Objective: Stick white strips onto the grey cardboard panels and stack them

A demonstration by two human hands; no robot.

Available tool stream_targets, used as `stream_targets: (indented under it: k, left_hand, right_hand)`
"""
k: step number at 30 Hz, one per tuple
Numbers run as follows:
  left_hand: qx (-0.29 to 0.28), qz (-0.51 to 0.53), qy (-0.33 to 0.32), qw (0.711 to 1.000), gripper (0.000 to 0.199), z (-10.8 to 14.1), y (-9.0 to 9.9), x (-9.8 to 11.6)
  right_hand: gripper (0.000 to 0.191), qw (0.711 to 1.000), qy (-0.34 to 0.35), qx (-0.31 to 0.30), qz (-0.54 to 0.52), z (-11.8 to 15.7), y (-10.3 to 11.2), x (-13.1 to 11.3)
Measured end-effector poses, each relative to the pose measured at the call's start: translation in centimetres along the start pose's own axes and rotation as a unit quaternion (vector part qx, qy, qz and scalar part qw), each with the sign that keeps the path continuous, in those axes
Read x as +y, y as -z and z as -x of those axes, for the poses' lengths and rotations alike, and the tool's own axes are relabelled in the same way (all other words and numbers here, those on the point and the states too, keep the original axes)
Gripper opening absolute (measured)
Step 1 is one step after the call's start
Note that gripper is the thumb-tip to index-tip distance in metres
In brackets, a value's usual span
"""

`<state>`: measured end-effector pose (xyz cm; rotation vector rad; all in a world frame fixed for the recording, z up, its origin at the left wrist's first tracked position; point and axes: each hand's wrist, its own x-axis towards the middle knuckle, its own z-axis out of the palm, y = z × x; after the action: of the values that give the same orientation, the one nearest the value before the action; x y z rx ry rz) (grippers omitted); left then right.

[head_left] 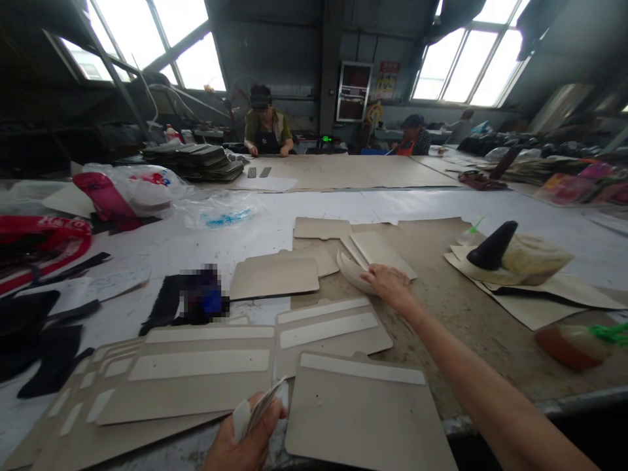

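Observation:
Low in the view, my left hand [248, 428] is closed around several thin off-white strips [260, 404]. My right hand [390, 284] reaches forward to a loose stack of pale strips [353, 269]; its fingers pinch the near end of the curved ones. Wider pale pieces [380, 252] lie just beyond that hand. Between my hands is a grey-beige panel [363, 412] with one white strip along its far edge. Another panel [328, 327] behind it bears two strips. Left of my left hand, overlapping panels [196, 373] with strips on them fan out along the table.
Bare-looking panels [275, 275] lie farther back. At right, a black cone [493, 245] rests on a yellowish block [534, 258], near a bottle of amber liquid [572, 347]. Plastic bags [142, 186] and a dark stack [196, 160] stand at left. People [267, 127] work across the table.

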<state>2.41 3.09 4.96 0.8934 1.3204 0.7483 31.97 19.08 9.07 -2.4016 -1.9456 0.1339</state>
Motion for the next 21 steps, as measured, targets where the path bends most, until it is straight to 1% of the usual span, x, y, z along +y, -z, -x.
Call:
stream_targets:
  k: [3, 5, 7, 8, 9, 10, 12, 13, 14, 15, 17, 19, 21]
  left_hand:
    - [0.016, -0.003, -0.027, 0.999, 0.051, -0.2, 0.1, -0.8]
    - [0.025, 0.008, -0.033, 0.999, 0.048, 0.0, 0.2, -0.8]
    - [0.027, 0.047, -0.024, 0.998, 0.045, 0.3, 0.2, -0.4]
    - [0.025, 0.071, -0.013, 0.997, 0.044, 0.6, 0.1, -0.1]
    - [0.019, 0.091, 0.002, 0.996, 0.044, 0.9, 0.1, 0.4]
    - [0.008, 0.111, 0.014, 0.994, 0.046, 1.2, 0.0, 0.9]
    - [-0.024, 0.155, 0.02, 0.987, 0.055, 1.7, -0.1, 1.9]
    - [-0.04, 0.182, 0.018, 0.982, 0.058, 2.0, 0.0, 2.4]
    - [-0.055, 0.214, 0.016, 0.975, 0.058, 2.3, 0.0, 2.7]
    - [-0.067, 0.24, 0.017, 0.968, 0.055, 2.5, 0.1, 3.0]
    - [-0.079, 0.247, 0.025, 0.966, 0.04, 3.0, 0.3, 3.1]
    - [-0.085, 0.198, 0.028, 0.976, 0.032, 3.4, 0.3, 2.7]
    - [-0.078, 0.137, 0.027, 0.987, 0.031, 3.7, 0.2, 1.9]
  right_hand:
    - [0.031, 1.0, -0.007, 0.007, -0.013, 0.6, 1.3, 1.3]
    - [0.031, 0.999, -0.008, 0.018, -0.026, 1.6, 2.5, 1.8]
    - [0.029, 0.999, 0.005, 0.029, -0.045, 3.5, 3.9, 1.7]
    - [0.027, 0.996, 0.026, 0.024, -0.078, 4.8, 4.5, 1.4]
    - [0.025, 0.991, 0.056, 0.007, -0.123, 6.4, 5.0, 0.9]
    - [0.023, 0.974, 0.099, -0.031, -0.204, 8.0, 5.4, 0.3]
    - [0.024, 0.906, 0.172, -0.15, -0.355, 11.5, 5.7, -1.1]
    - [0.025, 0.872, 0.185, -0.204, -0.404, 13.1, 5.6, -1.7]
    - [0.026, 0.846, 0.186, -0.247, -0.434, 14.6, 5.3, -2.3]
    - [0.026, 0.826, 0.179, -0.282, -0.454, 16.0, 4.8, -2.7]
    - [0.025, 0.796, 0.153, -0.338, -0.478, 18.3, 3.5, -3.3]
    - [0.025, 0.77, 0.128, -0.382, -0.495, 20.0, 2.1, -3.5]
    - [0.028, 0.751, 0.111, -0.404, -0.509, 21.4, 0.6, -3.5]
